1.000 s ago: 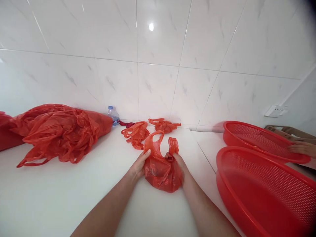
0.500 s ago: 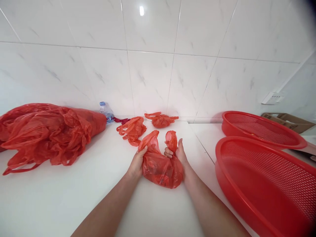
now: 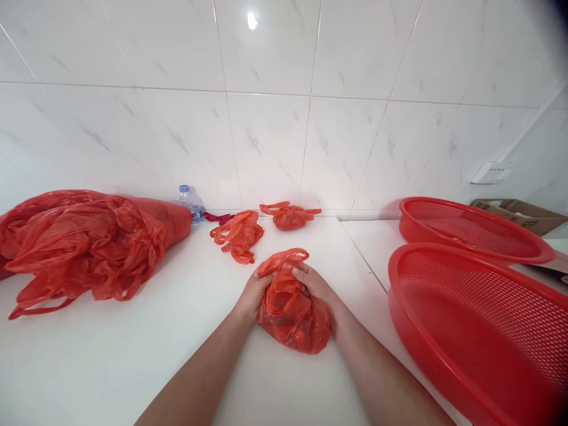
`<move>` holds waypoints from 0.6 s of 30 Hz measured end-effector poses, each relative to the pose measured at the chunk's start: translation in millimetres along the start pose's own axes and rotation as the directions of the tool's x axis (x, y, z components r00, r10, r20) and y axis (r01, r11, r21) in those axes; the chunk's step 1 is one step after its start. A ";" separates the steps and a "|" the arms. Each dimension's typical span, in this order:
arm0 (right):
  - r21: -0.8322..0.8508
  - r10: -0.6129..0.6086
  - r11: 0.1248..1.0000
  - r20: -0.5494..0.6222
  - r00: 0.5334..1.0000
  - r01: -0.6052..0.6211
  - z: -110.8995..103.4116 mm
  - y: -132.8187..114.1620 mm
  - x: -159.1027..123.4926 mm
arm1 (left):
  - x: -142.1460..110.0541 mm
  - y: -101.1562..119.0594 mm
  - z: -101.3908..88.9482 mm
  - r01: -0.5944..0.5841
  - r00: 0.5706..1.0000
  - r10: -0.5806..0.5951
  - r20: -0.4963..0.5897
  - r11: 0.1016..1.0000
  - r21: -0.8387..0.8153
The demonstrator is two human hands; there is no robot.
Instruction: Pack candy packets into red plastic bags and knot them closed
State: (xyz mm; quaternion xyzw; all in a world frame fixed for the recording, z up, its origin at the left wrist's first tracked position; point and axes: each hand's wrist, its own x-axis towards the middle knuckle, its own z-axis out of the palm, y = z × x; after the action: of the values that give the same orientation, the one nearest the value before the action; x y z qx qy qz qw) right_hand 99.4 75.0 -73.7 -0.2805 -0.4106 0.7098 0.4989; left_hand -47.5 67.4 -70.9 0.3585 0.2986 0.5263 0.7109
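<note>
A red plastic bag (image 3: 295, 322) with something bulging in its lower part is between my hands, over the white table (image 3: 177, 355). My left hand (image 3: 255, 293) is closed on the bag's upper left side. On the upper right, my right hand (image 3: 315, 284) grips the gathered plastic, its thumb lying on top. The two handle loops are bunched together above the bulge, one folded toward me. What the bag contains cannot be made out, and most of my fingers are hidden behind the plastic.
Behind my hands lie a crumpled red bag (image 3: 242, 235) and a knotted, filled red bag (image 3: 290, 216). A large heap of red bags (image 3: 89, 248) is at left, beside a plastic bottle (image 3: 191, 207). Two red baskets (image 3: 426, 349) stand at right, near a cardboard box (image 3: 526, 216).
My hands have come together and slightly lower. The bag's two handles, held apart before, are now brought together at the top.
</note>
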 end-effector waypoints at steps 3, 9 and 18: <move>-0.070 0.020 0.997 0.007 1.000 -0.020 -4.0 -1.4 0.9 | -1.1 -3.5 4.9 -0.053 0.998 0.058 -0.017 0.978 0.204; -0.252 0.019 0.966 -0.134 0.991 -0.053 -18.5 0.7 13.1 | -11.4 2.0 12.5 -0.277 0.943 0.333 -0.017 0.811 0.515; -0.247 -0.037 0.969 -0.109 0.993 0.010 -13.1 0.7 8.6 | -9.2 2.4 12.3 -0.242 0.966 0.258 0.032 0.848 0.472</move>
State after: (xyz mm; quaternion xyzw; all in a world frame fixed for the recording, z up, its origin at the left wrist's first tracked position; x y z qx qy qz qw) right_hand 106.7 86.9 -80.9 -0.3748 -0.4699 0.6306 0.4910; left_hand -41.4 56.6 -61.5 0.5478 0.3799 0.5313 0.5228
